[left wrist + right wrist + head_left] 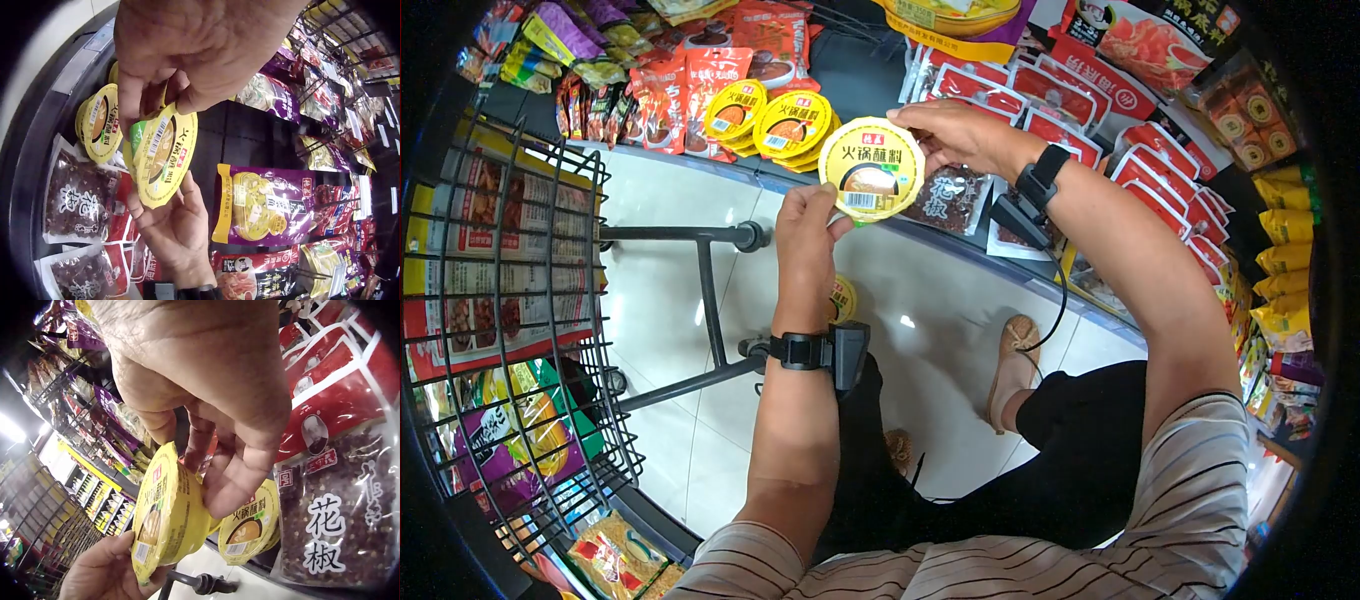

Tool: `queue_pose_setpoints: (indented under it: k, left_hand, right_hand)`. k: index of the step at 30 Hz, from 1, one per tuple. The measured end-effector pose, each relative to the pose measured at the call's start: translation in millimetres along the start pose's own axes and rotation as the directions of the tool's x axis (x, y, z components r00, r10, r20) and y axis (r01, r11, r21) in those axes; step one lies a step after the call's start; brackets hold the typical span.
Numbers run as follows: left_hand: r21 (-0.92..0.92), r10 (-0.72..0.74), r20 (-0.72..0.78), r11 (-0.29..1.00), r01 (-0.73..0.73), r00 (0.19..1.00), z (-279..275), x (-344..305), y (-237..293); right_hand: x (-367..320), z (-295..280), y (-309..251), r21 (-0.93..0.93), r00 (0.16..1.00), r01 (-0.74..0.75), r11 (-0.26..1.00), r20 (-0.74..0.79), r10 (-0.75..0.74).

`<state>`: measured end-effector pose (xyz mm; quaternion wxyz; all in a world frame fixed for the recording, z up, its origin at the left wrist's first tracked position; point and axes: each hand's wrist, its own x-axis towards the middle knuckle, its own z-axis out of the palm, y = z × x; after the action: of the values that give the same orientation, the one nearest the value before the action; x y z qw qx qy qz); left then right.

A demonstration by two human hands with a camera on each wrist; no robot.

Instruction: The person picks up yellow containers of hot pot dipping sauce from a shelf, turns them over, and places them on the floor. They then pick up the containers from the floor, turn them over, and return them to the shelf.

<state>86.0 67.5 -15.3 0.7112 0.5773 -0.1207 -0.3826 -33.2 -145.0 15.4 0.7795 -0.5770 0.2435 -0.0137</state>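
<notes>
A yellow round tub [871, 168] with a printed lid is held up between both hands, its lid facing the head camera. The left hand [808, 222] pinches its lower left edge, thumb on the rim. At the upper right edge the right hand [960, 135] grips it with thumb and fingers. In the right wrist view the tub [169, 515] shows its deep side, with the right hand [206, 406] around its upper part and the left hand [103, 572] below. The left wrist view shows the tub [164, 156] tilted under the left hand [200, 50].
Stacked yellow tubs [793, 125] sit at the shelf edge beside red pouches [718, 85]. Bags of dark spice [945, 200] lie right of the held tub. A black wire cart [520, 300] with packages stands at left. Another yellow tub [842, 298] shows below the left wrist.
</notes>
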Motion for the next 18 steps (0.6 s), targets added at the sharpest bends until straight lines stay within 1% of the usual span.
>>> queue_pose_setpoints:
  k: [3, 6, 9, 14, 18]
  left_hand:
    - [0.003, 0.001, 0.009, 1.000, -0.001, 1.000, 0.1, 0.3, -0.1]
    - [0.001, -0.002, 0.013, 1.000, 0.002, 1.000, 0.6, 0.4, -0.4]
    - [-0.011, -0.003, 0.017, 1.000, 0.003, 1.000, 2.6, -0.1, -0.3]
    - [-0.012, 0.007, 0.026, 1.000, -0.006, 1.000, 1.5, 0.9, -2.8]
    - [-0.050, -0.001, 0.040, 0.999, 0.003, 0.999, 4.1, -1.3, 0.6]
  right_hand:
    - [-1.0, -1.3, 1.8, 0.007, 1.000, 0.017, 1.000, -0.004, -0.017]
    - [1.4, -3.3, 3.1, -0.011, 1.000, 0.006, 1.000, 0.024, -0.005]
    - [-2.8, -1.5, 1.0, 0.003, 1.000, 0.013, 1.000, 0.000, -0.013]
    - [0.6, -4.7, 3.2, -0.034, 1.000, -0.001, 0.999, -0.002, 0.001]
    - [-2.4, 0.4, -1.6, -0.040, 0.999, -0.034, 0.999, -0.004, 0.034]
